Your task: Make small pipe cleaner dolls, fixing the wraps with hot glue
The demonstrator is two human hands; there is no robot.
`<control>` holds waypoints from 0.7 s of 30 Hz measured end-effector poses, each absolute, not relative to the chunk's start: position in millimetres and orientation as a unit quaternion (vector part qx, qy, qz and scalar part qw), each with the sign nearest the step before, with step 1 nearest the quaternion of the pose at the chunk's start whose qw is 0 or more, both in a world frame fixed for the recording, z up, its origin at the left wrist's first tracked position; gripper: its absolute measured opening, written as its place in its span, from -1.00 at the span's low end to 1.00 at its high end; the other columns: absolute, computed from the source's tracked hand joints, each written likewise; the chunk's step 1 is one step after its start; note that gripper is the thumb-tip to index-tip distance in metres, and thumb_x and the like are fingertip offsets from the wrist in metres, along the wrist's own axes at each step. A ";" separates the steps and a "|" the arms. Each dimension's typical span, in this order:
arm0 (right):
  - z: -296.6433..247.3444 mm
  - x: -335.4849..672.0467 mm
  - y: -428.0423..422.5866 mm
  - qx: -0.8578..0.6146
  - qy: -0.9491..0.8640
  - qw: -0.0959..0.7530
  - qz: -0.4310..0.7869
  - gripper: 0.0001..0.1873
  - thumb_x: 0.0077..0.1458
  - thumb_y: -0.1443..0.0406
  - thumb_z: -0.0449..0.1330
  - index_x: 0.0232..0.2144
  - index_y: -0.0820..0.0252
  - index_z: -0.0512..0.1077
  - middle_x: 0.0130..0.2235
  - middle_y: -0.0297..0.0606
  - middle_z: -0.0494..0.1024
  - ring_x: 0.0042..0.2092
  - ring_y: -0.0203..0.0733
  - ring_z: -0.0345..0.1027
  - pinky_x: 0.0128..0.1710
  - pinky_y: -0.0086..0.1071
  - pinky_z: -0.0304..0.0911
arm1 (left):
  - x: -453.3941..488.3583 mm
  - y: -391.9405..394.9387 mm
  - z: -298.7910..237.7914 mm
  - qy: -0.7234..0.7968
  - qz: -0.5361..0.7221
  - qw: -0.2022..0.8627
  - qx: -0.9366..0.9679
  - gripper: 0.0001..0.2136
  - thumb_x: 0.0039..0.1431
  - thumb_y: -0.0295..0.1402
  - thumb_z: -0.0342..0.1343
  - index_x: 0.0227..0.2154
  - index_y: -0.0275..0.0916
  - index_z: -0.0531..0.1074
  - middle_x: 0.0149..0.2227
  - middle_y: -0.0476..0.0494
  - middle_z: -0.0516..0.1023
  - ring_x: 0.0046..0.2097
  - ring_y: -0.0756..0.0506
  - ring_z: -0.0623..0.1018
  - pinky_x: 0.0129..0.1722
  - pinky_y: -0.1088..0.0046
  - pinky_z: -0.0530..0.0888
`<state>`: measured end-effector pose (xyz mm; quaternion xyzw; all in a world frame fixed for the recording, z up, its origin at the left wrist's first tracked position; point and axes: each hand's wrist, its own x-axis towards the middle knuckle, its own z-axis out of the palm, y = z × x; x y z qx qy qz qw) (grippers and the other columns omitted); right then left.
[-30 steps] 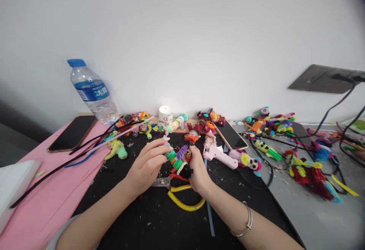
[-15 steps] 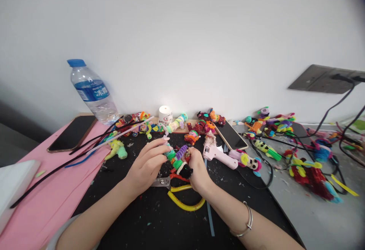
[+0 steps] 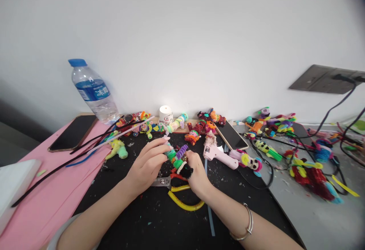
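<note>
Between my two hands is a small pipe-cleaner figure [image 3: 177, 162] in green, purple, orange and black. My left hand [image 3: 150, 162] pinches its upper left end, fingers bent and close together. On the figure's other side, my right hand [image 3: 196, 172] is closed at the black and purple parts; the fingertips are partly hidden. Below the figure lie scissors [image 3: 185, 201] with yellow and red handles on the black mat [image 3: 137, 219]. A pink glue gun [image 3: 221, 155] rests just right of my right hand.
A water bottle [image 3: 95, 92] leans on the wall, near a phone [image 3: 72, 133] on pink sheets. Another phone [image 3: 232, 136] lies behind the glue gun. Several pipe-cleaner figures [image 3: 310, 176] and black cables are at right. A paper cup [image 3: 165, 115] stands at the back.
My right hand has shifted slightly down, and its thumb and fingers have changed position at the figure. My left hand stays nearly still.
</note>
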<state>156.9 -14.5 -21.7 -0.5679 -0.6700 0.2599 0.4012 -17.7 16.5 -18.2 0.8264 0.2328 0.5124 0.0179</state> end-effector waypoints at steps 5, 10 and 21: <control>-23.7 156.2 -15.8 -0.552 -0.682 0.413 0.245 -0.80 0.05 0.32 -0.11 -0.57 0.18 0.20 -0.50 -0.29 0.25 -0.42 -0.23 0.09 -0.42 -0.36 0.07 | -18.2 16.9 -18.6 0.238 0.511 0.021 0.826 -0.75 0.05 -0.67 0.05 -0.28 -0.20 0.35 -0.11 -0.14 0.52 0.10 -0.17 0.39 0.01 0.17 0.43; -17.2 154.4 -16.9 -0.558 -0.643 0.437 0.290 -0.73 0.07 0.24 -0.12 -0.61 0.16 0.19 -0.52 -0.30 0.24 -0.42 -0.23 0.08 -0.40 -0.35 0.07 | -18.7 17.1 -19.1 0.237 0.510 0.032 0.826 -0.73 0.03 -0.69 0.05 -0.28 -0.20 0.36 -0.10 -0.15 0.52 0.09 -0.17 0.39 0.02 0.17 0.41; -10.8 150.2 -2.7 -0.451 -0.379 0.551 0.591 -0.48 0.13 0.01 -0.17 -0.76 0.13 0.03 -0.75 -0.51 -0.07 -0.69 -0.41 -0.26 -0.71 -0.45 -0.34 | -13.8 14.8 -15.4 0.288 0.549 0.194 0.760 -0.76 0.03 -0.66 0.06 -0.32 -0.17 0.30 -0.15 -0.14 0.51 0.04 -0.17 0.43 0.02 0.11 0.36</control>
